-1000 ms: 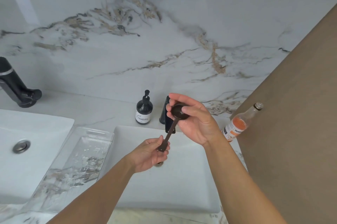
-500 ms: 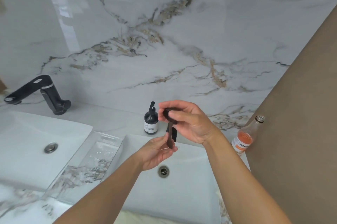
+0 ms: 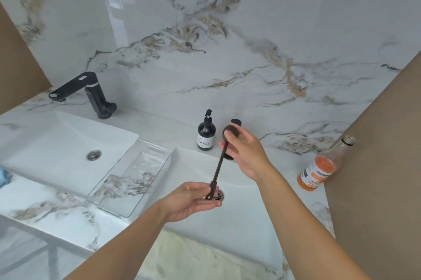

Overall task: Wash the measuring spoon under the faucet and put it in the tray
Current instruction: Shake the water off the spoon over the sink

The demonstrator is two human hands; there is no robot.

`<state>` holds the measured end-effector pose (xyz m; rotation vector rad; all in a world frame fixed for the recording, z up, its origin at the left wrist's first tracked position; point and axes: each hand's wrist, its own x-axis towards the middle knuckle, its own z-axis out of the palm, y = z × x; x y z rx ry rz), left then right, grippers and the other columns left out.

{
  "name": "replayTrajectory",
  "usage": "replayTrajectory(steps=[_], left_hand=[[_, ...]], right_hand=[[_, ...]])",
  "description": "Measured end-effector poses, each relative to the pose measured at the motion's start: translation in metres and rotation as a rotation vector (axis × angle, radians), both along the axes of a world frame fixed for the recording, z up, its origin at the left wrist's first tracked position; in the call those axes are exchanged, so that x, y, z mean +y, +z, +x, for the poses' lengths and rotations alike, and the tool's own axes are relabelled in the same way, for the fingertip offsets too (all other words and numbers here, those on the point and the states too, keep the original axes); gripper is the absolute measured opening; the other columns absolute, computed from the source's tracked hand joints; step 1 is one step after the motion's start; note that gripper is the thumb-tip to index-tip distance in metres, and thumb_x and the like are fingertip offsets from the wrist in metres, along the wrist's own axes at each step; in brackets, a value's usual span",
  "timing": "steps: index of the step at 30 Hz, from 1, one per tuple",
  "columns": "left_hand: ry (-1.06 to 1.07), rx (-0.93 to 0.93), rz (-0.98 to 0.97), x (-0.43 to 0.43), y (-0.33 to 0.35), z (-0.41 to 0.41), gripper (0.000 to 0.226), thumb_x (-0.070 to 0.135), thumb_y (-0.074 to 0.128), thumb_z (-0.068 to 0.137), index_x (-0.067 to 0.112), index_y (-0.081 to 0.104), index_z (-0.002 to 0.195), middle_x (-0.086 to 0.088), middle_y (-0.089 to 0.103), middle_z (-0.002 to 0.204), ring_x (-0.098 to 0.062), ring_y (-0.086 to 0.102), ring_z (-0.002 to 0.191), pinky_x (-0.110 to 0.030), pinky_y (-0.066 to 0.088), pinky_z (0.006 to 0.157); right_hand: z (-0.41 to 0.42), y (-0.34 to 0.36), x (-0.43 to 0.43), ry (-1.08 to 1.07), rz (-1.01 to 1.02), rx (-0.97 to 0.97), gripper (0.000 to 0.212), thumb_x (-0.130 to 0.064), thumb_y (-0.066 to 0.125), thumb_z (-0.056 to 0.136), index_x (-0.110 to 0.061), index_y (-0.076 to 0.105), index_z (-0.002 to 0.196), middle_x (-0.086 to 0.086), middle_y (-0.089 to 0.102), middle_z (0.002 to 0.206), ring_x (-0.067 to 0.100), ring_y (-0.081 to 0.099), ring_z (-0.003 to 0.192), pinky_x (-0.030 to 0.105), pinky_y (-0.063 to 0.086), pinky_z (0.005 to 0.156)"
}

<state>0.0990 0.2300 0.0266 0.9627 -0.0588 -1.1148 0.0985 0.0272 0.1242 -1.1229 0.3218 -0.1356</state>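
A dark brown long-handled measuring spoon (image 3: 218,164) hangs over the right white sink (image 3: 239,222). My right hand (image 3: 246,154) pinches its round bowl at the top, thumb inside the cup. My left hand (image 3: 191,200) lies palm up under the handle's lower end, thumb resting on it, just left of the drain (image 3: 218,195). A black faucet (image 3: 234,124) behind my right hand is mostly hidden. The clear plastic tray (image 3: 129,175) sits empty on the counter between the two sinks, left of my hands.
A black soap pump bottle (image 3: 206,135) stands behind the right sink. A glass bottle of orange liquid (image 3: 319,169) leans at the right by a brown wall panel. The left sink (image 3: 57,149) has its own black faucet (image 3: 88,93). Something blue (image 3: 3,176) shows at the left edge.
The view has pulled back and swung left. The spoon now slants longer between my hands, with my left hand lower and opened flat under the handle end.
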Motion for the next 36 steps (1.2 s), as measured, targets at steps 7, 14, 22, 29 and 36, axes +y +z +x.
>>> replayTrajectory(steps=[7, 14, 22, 29, 36], left_hand=[[-0.048, -0.094, 0.102, 0.023, -0.001, 0.012, 0.026, 0.001, 0.056, 0.097, 0.009, 0.079, 0.106, -0.011, 0.077, 0.100, -0.032, 0.076, 0.096, -0.030, 0.062, 0.079], [-0.073, -0.109, 0.111, 0.073, 0.012, 0.075, 0.024, 0.018, 0.061, 0.097, 0.005, 0.073, 0.113, -0.012, 0.075, 0.104, -0.028, 0.075, 0.089, -0.037, 0.062, 0.078], [-0.337, -0.309, 0.552, 0.127, 0.027, 0.152, 0.019, 0.015, 0.065, 0.093, -0.001, 0.073, 0.100, -0.011, 0.081, 0.086, -0.024, 0.078, 0.075, -0.033, 0.064, 0.066], [-0.332, -0.226, 0.485, 0.165, 0.011, 0.181, 0.024, 0.011, 0.080, 0.080, 0.003, 0.074, 0.102, -0.015, 0.080, 0.095, -0.026, 0.077, 0.078, -0.038, 0.064, 0.073], [-0.416, -0.373, 0.645, 0.202, -0.009, 0.191, 0.026, 0.023, 0.087, 0.075, 0.007, 0.069, 0.083, -0.007, 0.074, 0.073, -0.015, 0.070, 0.057, -0.029, 0.062, 0.061]], right_hand=[[-0.018, -0.055, 0.049, 0.043, -0.180, 0.302, 0.027, -0.006, 0.076, 0.082, 0.002, 0.065, 0.105, 0.016, 0.069, 0.094, 0.025, 0.068, 0.074, 0.036, 0.060, 0.076], [0.042, -0.036, 0.106, -0.070, -0.541, 0.252, 0.012, -0.016, 0.082, 0.072, -0.010, 0.077, 0.081, 0.004, 0.077, 0.070, 0.017, 0.071, 0.059, 0.033, 0.063, 0.065], [0.085, -0.066, 0.173, -0.161, -0.363, 0.553, 0.031, -0.009, 0.083, 0.074, 0.007, 0.066, 0.093, 0.021, 0.075, 0.082, 0.026, 0.072, 0.060, 0.032, 0.060, 0.058], [0.118, -0.063, 0.216, -0.078, -0.456, 0.669, 0.012, -0.004, 0.065, 0.084, -0.003, 0.065, 0.071, 0.012, 0.061, 0.060, 0.016, 0.048, 0.041, 0.024, 0.042, 0.041], [0.123, -0.089, 0.252, 0.003, -0.157, 0.634, 0.013, 0.011, 0.057, 0.090, 0.000, 0.063, 0.088, 0.017, 0.069, 0.079, 0.029, 0.068, 0.068, 0.045, 0.061, 0.079]])
